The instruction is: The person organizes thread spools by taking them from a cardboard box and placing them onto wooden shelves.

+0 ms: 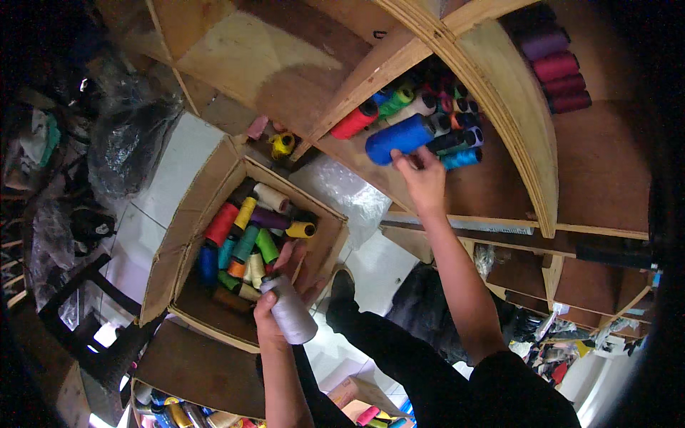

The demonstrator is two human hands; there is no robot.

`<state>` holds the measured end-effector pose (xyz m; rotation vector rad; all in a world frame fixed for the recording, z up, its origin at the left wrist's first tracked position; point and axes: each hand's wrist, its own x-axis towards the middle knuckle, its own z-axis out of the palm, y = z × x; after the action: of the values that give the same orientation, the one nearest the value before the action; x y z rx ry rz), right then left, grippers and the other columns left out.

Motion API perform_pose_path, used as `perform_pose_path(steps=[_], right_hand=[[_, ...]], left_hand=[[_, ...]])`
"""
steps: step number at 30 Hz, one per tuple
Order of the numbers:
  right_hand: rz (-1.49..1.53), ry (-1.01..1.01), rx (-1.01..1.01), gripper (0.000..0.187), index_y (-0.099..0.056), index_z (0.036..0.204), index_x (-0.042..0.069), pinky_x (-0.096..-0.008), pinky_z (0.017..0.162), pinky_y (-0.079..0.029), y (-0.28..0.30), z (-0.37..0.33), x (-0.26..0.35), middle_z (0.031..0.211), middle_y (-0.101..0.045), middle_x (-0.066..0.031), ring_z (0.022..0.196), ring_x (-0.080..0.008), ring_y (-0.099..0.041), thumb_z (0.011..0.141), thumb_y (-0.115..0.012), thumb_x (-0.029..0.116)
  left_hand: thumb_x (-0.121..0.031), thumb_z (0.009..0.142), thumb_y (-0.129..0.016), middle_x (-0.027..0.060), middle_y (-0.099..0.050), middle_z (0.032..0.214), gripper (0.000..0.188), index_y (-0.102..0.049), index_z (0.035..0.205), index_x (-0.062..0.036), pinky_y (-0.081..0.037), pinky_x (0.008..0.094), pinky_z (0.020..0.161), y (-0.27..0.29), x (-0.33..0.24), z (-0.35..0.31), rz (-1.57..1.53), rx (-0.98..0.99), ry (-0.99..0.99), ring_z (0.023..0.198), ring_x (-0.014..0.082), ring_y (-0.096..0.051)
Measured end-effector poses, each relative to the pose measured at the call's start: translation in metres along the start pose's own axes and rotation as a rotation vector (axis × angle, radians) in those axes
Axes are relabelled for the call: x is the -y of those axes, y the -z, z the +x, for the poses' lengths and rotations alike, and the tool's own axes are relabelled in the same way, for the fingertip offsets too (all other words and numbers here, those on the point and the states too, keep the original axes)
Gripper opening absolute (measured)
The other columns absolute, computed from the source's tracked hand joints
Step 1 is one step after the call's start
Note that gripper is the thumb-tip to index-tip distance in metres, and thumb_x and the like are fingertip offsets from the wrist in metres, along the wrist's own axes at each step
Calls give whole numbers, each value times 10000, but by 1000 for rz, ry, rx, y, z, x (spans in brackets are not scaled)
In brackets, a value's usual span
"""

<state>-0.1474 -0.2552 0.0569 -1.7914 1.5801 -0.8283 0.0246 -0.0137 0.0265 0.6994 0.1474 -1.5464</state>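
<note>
1. My right hand [424,175] is partly curled, thumb and fingers gripping the lower side of a royal-blue thread spool [399,140], which lies at eleven o'clock from my palm. I cannot tell whether it touches the wooden shelf [492,191].
2. My left hand [265,315] is wrapped around a grey thread cone [291,311], its body at about three o'clock from my palm, tilted, wide base toward five.
3. A cardboard box [191,225] of mixed thread spools sits near twelve o'clock from my left hand.
4. From the blue spool, a red spool [353,121] lies at ten o'clock, a turquoise one [464,158] just past three.
</note>
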Motion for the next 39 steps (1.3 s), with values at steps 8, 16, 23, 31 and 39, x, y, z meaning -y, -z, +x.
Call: perform_pose_path(steps=[8, 16, 23, 31, 39], right_hand=[[17, 154, -89, 309, -591, 964, 3, -325, 715, -487, -42, 30, -26, 849, -672, -108, 766, -196, -645, 737, -698, 184], [-186, -63, 47, 295, -614, 940, 16, -308, 679, -486, -22, 8, -35, 849, -665, -71, 727, -173, -629, 731, -715, 199], [-138, -182, 1110, 409, -568, 994, -15, -301, 701, -489, -20, -157, 50, 909, -648, -107, 782, -133, -612, 720, -755, 224], [209, -246, -56, 275, -614, 997, 26, -283, 778, -458, 6, -63, 2, 959, -638, -69, 865, -134, -584, 749, -695, 113], [-208, -33, -222, 384, -628, 899, -3, -373, 709, -483, -9, 43, -74, 838, -669, -166, 794, -300, -651, 675, -727, 293]], left_hand=[[-524, 551, -670, 112, -357, 1400, 1020, -279, 1397, -112, -387, 466, 938, 2, 1, 0, -29, 13, 9, 1265, 228, -360], [-411, 604, -677, 114, -294, 1427, 945, -270, 1402, -109, -278, 497, 1012, 13, 12, 6, -31, 48, -4, 1300, 254, -300], [-371, 704, -647, 96, -295, 1433, 834, -283, 1400, -93, -166, 494, 1058, 21, 35, 12, 399, -48, 2, 1344, 226, -217], [-527, 781, -566, 51, 16, 1515, 970, 15, 1443, -118, -22, 491, 1070, 26, 30, 17, 233, 0, -46, 1388, 202, 48], [-469, 798, -573, 77, -80, 1506, 891, -49, 1449, -161, -71, 444, 1068, 16, 37, 17, 221, 24, -57, 1372, 238, -105]])
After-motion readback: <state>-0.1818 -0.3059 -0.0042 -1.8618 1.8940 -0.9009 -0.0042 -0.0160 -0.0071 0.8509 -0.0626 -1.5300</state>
